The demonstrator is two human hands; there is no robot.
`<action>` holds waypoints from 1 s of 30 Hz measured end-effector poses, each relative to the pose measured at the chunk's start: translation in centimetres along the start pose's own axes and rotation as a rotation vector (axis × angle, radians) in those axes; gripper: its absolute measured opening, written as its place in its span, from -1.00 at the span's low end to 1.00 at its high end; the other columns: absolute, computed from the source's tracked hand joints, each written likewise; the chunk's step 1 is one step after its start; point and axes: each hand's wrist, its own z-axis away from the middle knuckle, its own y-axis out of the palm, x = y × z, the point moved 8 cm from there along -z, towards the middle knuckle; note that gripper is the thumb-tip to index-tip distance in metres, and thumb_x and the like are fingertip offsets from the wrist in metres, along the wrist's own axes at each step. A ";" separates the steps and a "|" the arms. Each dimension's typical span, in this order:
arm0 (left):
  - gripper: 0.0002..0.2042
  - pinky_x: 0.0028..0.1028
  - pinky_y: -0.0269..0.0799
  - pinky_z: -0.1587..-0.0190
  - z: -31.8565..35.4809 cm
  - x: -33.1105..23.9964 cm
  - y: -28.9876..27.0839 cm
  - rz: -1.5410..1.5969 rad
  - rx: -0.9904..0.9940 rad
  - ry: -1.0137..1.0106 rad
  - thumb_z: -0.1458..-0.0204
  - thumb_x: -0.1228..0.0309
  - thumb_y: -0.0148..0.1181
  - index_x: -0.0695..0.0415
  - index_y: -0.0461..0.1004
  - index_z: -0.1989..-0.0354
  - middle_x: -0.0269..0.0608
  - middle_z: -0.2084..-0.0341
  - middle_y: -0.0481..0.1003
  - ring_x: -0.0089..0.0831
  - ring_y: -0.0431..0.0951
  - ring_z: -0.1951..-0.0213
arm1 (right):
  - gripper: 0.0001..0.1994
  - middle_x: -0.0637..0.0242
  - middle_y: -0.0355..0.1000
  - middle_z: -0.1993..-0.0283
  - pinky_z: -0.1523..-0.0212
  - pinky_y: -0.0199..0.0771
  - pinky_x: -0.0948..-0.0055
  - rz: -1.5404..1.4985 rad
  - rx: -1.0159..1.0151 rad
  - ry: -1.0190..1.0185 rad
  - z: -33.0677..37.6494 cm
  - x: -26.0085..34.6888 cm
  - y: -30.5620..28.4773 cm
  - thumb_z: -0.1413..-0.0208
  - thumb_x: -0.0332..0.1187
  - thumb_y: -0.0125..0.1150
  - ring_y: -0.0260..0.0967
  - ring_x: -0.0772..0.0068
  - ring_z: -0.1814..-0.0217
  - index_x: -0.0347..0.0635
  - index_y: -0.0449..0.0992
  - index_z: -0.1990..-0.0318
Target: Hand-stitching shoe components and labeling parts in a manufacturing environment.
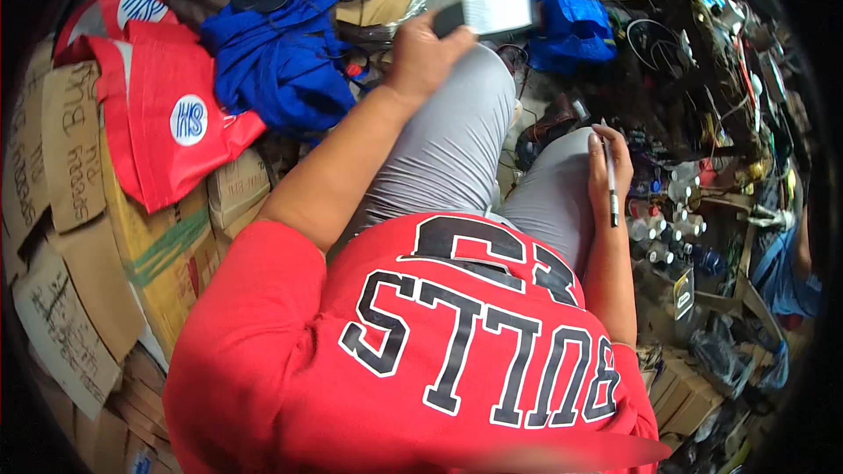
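My left hand [424, 54] is closed on a flat rectangular thing [497, 12], dark at the near end with a pale printed or lit face. It is slightly blurred, and I cannot tell whether it is a phone or a box. This hand is held out over my left knee. By my right thigh, my right hand [613, 158] grips a slim pen [612, 186] with a pale barrel and a dark lower end. The pen stands nearly upright between thumb and fingers, its lower end toward my forearm.
To the left lie a red bag [158, 114], a blue cloth bundle [277, 57] and cardboard boxes [79, 149]. A blue bag [562, 22] sits far ahead. Several small bottles [672, 233] crowd the right side, near tangled wires [654, 39] and a cardboard box [685, 395].
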 end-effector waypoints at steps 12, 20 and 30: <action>-0.85 -0.51 0.34 0.45 3.3 9.9 -8.4 0.715 -0.392 -0.657 0.13 0.45 0.20 0.19 0.43 0.37 -0.22 0.57 0.45 -0.44 0.42 0.52 | -0.75 0.19 0.44 0.32 0.19 0.36 0.49 0.021 0.076 0.023 -3.2 -1.7 3.3 -0.11 -0.26 0.05 0.39 0.42 0.27 -0.22 0.46 0.15; -0.86 -0.53 0.37 0.42 1.9 7.6 -6.5 0.654 -0.170 -0.497 0.10 0.47 0.19 0.20 0.45 0.34 -0.22 0.51 0.48 -0.48 0.45 0.50 | -0.54 0.16 0.40 0.11 0.18 0.36 0.52 -0.483 0.312 0.224 -6.9 5.3 8.2 -0.12 -0.11 0.04 0.39 0.43 0.16 -0.25 0.32 -0.06; -0.85 -0.54 0.45 0.39 1.5 6.6 -5.0 0.630 0.085 -0.430 0.06 0.50 0.16 0.20 0.47 0.28 -0.25 0.42 0.53 -0.56 0.51 0.45 | -0.56 0.39 0.42 0.28 0.30 0.22 0.65 -0.620 0.679 0.307 -9.7 9.6 16.3 0.02 -0.20 0.22 0.31 0.67 0.38 -0.23 0.38 0.00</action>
